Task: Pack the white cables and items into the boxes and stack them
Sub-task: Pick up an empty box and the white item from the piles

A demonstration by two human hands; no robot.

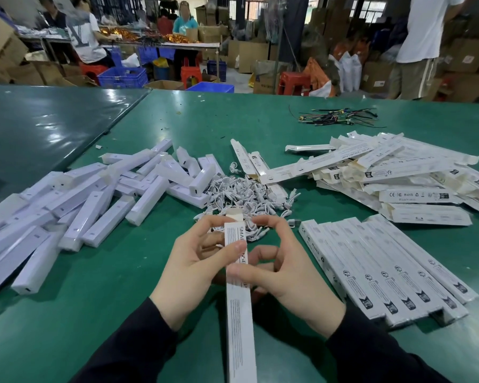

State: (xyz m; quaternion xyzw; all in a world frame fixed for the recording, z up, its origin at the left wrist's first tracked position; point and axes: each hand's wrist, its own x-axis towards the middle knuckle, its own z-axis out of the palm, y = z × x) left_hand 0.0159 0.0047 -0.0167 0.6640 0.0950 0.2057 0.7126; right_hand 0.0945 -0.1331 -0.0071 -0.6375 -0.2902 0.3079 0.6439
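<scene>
Cables (249, 194) lie in a white heap mid-tabletop, just beyond the hands. At far left, white bar-shaped items (75, 205) sprawl in a loose pile on the green tabletop (122, 286). Next comes the left hand (194, 261), fingers curled round a long narrow box (238, 294) that runs from the bottom edge up to the cable heap; its thumb presses the printed top face. The right hand (282, 266) grips the same box from the other side, its forefinger and thumb reaching to the open end flap (234, 218). To the right, closed boxes (385, 275) sit side by side in a neat row, and behind them flat unfilled boxes (398, 172) lie in a heap. Far back, a tangle of dark wires (335, 118) lies well apart.

Judging by the grip, the flap is being closed. A crooked tuck could crease or tear it, and a loose cable end might catch in the closure. Whether the contents are fully inside cannot be told.
</scene>
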